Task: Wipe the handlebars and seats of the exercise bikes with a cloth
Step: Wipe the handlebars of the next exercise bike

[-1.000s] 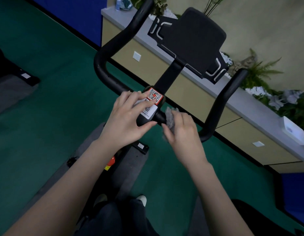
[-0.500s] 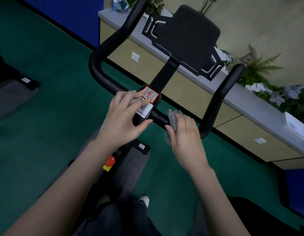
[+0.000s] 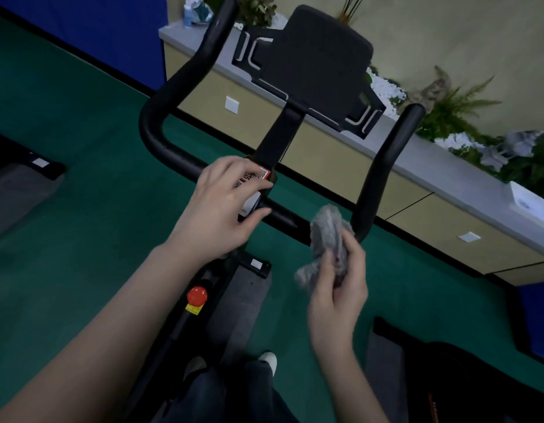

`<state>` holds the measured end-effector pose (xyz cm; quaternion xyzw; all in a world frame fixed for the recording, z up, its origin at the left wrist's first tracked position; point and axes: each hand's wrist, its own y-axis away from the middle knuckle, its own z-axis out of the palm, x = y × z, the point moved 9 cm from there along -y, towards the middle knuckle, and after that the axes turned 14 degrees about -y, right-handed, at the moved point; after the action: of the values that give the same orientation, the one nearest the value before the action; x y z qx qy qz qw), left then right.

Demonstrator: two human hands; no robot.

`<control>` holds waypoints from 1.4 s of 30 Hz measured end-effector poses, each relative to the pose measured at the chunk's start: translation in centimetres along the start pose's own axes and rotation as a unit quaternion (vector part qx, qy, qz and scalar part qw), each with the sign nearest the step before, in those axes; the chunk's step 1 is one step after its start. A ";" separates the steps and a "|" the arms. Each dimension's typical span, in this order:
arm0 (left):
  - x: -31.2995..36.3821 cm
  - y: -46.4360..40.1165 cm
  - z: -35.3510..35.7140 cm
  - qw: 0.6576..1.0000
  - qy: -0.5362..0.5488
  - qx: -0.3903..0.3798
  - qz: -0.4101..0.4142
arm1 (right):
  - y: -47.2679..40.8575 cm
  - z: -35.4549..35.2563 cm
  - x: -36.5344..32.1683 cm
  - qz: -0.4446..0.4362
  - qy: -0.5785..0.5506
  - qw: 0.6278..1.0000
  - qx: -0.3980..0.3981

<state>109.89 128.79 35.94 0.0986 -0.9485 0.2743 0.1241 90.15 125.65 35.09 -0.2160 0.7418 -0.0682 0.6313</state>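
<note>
The left hand rests spread on the handlebar centre; the right hand pinches a bunched grey cloth just beside the bar's right bend.

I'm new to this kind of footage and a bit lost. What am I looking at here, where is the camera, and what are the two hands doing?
The camera sits on a person's head, looking down at their own arms. In front is an exercise bike's black handlebar with a dark console above it. The left hand rests over the stickered middle of the bar. The right hand grips a crumpled grey cloth close to the bar; whether the cloth touches it is unclear. Below are green floor and a red knob.
</note>
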 end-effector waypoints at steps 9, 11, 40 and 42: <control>-0.5 0.0 0.0 0.999 0.032 -0.024 0.002 | 6.1 4.9 8.2 0.424 -0.319 0.836 0.136; -0.4 0.2 0.0 0.999 0.029 -0.027 0.006 | 4.7 6.6 8.4 0.425 -0.360 0.817 0.149; 0.2 0.5 0.1 0.999 -0.016 -0.025 0.012 | 3.7 5.7 8.8 0.325 -0.299 0.873 0.205; 0.2 0.5 0.0 1.000 -0.018 -0.019 0.012 | 3.7 2.8 9.1 0.310 -0.286 0.874 0.243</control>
<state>109.58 129.20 35.76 0.0899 -0.9568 0.2554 0.1061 90.99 125.78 24.87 0.1750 0.5179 0.0182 0.8371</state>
